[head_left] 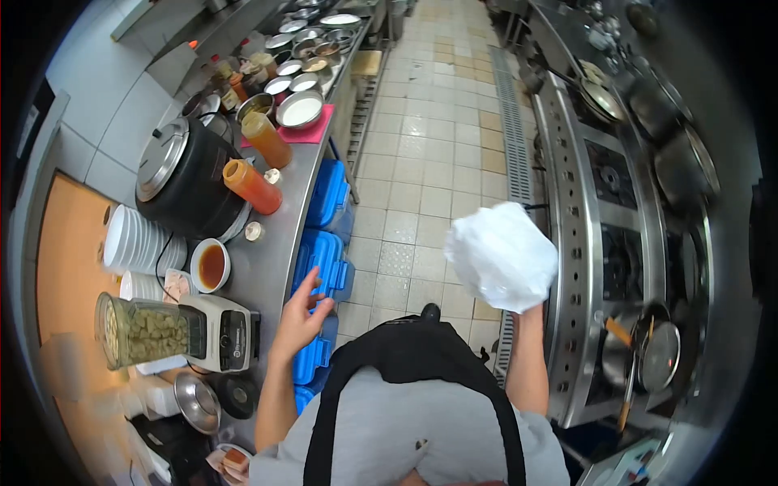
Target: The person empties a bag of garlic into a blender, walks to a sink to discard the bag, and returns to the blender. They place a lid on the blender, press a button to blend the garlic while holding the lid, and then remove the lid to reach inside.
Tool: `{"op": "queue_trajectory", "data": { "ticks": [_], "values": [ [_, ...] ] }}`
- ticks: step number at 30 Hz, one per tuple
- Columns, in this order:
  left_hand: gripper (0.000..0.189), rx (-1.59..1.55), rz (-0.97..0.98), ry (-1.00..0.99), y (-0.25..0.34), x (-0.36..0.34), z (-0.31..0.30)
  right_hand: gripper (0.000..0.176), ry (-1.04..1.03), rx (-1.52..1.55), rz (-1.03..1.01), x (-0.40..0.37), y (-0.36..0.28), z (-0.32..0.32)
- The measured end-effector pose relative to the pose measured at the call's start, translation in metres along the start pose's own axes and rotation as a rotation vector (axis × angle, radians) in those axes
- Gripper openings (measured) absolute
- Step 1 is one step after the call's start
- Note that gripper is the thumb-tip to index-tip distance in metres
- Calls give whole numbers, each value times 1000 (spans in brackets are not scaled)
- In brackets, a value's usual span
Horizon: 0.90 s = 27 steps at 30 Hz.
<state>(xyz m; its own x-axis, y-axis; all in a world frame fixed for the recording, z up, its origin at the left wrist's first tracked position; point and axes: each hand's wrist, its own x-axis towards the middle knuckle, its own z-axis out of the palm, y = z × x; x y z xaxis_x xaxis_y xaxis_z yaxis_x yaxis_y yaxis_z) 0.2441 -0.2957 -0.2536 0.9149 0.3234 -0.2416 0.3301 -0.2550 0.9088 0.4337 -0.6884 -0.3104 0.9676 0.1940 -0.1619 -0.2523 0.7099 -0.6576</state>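
Observation:
My left hand (301, 316) is in the air beside the steel counter, fingers apart, with nothing in it. Below and beyond it are blue-lidded plastic boxes (322, 263) under the counter. On my right, a bulging white plastic bag (502, 255) is held up over the tiled floor, near the stove front. My right hand (528, 311) is under the bag's near edge; its fingers are mostly hidden. What the bag contains cannot be seen. Nearest my left hand on the counter are a blender (154, 332) with green chunks and a bowl of brown sauce (211, 266).
Along the left counter (279, 235) stand a black soup warmer (194, 182), squeeze bottles (253, 186), stacked white bowls (138, 239) and several steel bowls. The stove (583, 219) lines the right, with a pot (620, 356) and pans. A tiled aisle (405, 178) runs ahead.

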Motion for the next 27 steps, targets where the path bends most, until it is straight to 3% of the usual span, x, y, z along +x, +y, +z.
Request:
{"op": "queue_trajectory", "data": {
  "ticks": [2, 4, 9, 13, 16, 20, 22, 25, 27],
  "values": [
    [76, 74, -10, 16, -42, 17, 21, 55, 12, 4, 21, 7, -11, -26],
    [79, 156, -167, -12, -69, 25, 39, 55, 62, -10, 15, 14, -25, -46],
    [85, 321, -405, -43, -96, 38, 53, 56, 190, -34, -27, 55, -28, -68],
    [84, 244, -419, 37, -141, 83, 57, 54, 210, -90, 16, 104, -14, -68],
    [82, 108, -487, 64, -131, 158, 61, 54, 182, -184, 12, 151, -13, -51],
    [80, 68, -349, -23, -136, 284, 65, 55, 217, -275, -40, 216, -29, -11],
    [79, 136, -253, -48, -141, 351, 67, 56, 381, -235, -116, 253, -28, 25],
    [75, -12, -300, -100, -94, 423, 55, 54, 302, -178, -231, 318, -18, 49],
    [72, -50, -217, -178, -72, 467, 48, 49, 283, -153, -273, 353, -18, 74]
  ]
}}
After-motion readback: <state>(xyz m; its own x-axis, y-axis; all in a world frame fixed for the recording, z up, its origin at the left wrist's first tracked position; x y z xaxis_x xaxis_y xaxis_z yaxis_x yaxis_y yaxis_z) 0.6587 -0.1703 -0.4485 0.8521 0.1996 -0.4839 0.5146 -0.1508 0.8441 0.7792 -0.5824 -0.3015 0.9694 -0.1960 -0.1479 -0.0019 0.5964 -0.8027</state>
